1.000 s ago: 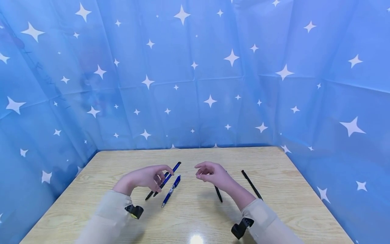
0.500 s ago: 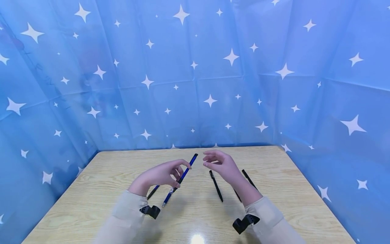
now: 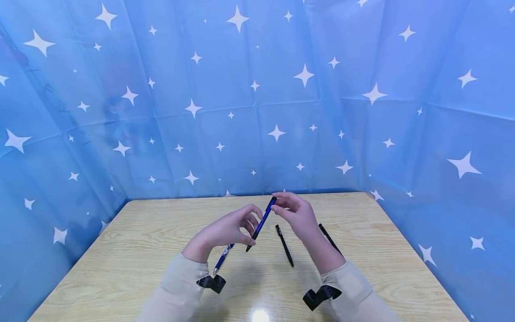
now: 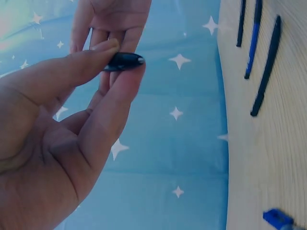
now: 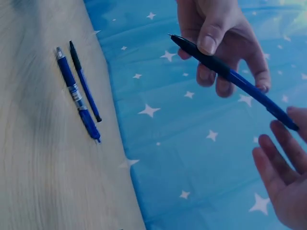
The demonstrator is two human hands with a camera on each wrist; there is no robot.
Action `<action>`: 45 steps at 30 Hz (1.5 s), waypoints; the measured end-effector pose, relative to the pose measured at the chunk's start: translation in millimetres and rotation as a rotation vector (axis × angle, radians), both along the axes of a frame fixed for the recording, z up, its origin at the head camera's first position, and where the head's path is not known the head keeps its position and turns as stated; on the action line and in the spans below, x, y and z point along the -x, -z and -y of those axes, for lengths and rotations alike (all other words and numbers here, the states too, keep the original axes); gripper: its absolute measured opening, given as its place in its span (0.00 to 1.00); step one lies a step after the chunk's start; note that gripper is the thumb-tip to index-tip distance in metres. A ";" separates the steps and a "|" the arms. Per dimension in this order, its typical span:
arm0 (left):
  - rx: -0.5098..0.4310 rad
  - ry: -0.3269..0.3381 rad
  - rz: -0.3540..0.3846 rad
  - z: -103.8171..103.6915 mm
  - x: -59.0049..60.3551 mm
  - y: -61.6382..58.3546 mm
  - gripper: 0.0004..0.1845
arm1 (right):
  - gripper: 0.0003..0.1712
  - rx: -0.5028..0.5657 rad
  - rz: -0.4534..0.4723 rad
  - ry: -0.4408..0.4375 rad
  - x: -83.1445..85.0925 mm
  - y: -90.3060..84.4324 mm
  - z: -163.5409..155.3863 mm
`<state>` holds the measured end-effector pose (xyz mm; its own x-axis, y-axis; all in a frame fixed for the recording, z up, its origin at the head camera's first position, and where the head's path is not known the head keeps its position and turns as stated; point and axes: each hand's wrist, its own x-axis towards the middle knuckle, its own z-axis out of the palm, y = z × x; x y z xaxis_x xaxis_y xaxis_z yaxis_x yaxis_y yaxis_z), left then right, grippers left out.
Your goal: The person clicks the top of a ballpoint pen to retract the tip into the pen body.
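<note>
My left hand [image 3: 250, 226] pinches a blue pen [image 3: 262, 222] between thumb and fingers and holds it tilted above the wooden table [image 3: 132, 250]. The right wrist view shows the same pen [image 5: 240, 81] slanting from my left hand [image 5: 211, 48] towards my right hand [image 5: 288, 143]. My right hand [image 3: 280, 205] has its fingertips at the pen's upper end, fingers fairly straight and not closed round it. In the left wrist view the pen [image 4: 123, 61] appears end-on between my left thumb and finger.
A second blue pen [image 3: 222, 260] lies on the table under my left wrist. A black pen [image 3: 284, 246] lies in the middle and another black pen [image 3: 327, 235] beside my right forearm. Blue star-patterned cloth [image 3: 257, 98] walls the table on three sides.
My left hand has lifted the blue pen off the table and carried it up and to the right. My right hand has risen to meet its upper end.
</note>
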<state>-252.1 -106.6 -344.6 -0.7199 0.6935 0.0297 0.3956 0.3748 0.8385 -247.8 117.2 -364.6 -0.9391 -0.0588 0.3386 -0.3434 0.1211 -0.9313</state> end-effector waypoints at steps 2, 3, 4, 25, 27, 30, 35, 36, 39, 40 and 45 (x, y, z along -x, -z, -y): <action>-0.038 -0.016 0.010 -4.6 -1.8 -1.1 0.29 | 0.17 0.057 -0.004 0.001 -1.1 -2.5 -0.5; -0.064 -0.023 0.022 -7.1 -2.6 -1.4 0.29 | 0.17 0.088 -0.008 -0.006 -1.7 -3.6 -0.9; -0.091 -0.031 0.037 -9.6 -3.6 -1.7 0.28 | 0.18 0.120 -0.015 -0.015 -2.6 -4.9 -1.3; -0.395 -0.303 0.276 -52.3 -21.8 5.4 0.15 | 0.15 0.349 -0.127 -0.042 -15.9 -19.1 0.3; -0.409 -0.330 0.289 -54.5 -23.0 5.9 0.14 | 0.14 0.362 -0.132 -0.045 -15.9 -19.2 0.9; -0.426 -0.360 0.306 -57.1 -24.6 6.3 0.13 | 0.14 0.383 -0.130 -0.046 -15.5 -18.9 1.8; -0.448 -0.382 0.284 -60.7 -26.3 5.9 0.14 | 0.14 0.408 -0.109 -0.044 -14.9 -18.7 2.9; -0.450 -0.382 0.276 -61.1 -26.4 6.0 0.14 | 0.15 0.408 -0.106 -0.044 -14.8 -18.7 2.9; -0.461 -0.385 0.263 -61.8 -26.7 5.9 0.14 | 0.15 0.420 -0.104 -0.047 -14.6 -18.7 3.4; -0.464 -0.387 0.259 -61.8 -26.9 5.8 0.14 | 0.15 0.425 -0.106 -0.050 -14.8 -18.8 3.7; -0.471 -0.408 0.262 -61.8 -29.5 5.3 0.14 | 0.14 0.481 -0.121 -0.067 -14.7 -16.5 5.8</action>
